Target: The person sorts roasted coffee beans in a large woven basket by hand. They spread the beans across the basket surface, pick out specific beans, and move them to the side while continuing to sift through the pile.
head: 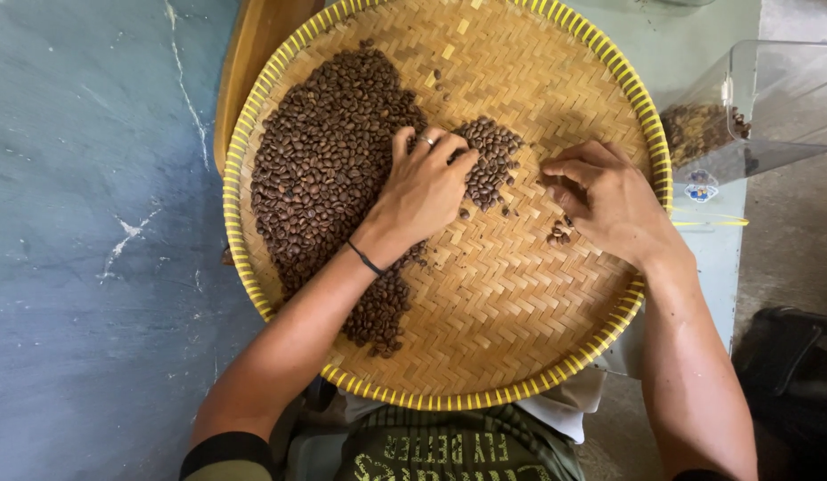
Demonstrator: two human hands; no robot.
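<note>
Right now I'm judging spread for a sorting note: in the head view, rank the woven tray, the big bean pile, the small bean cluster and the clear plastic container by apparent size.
1. Woven tray
2. Big bean pile
3. Clear plastic container, though cut off by the frame edge, so unsure
4. Small bean cluster

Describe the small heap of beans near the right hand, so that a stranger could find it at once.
Start at the round woven tray with the yellow rim. The big heap of dark beans lies at its left and a middle heap by the left hand. The small heap sits under the right hand: only a few beans, some paler.
</note>
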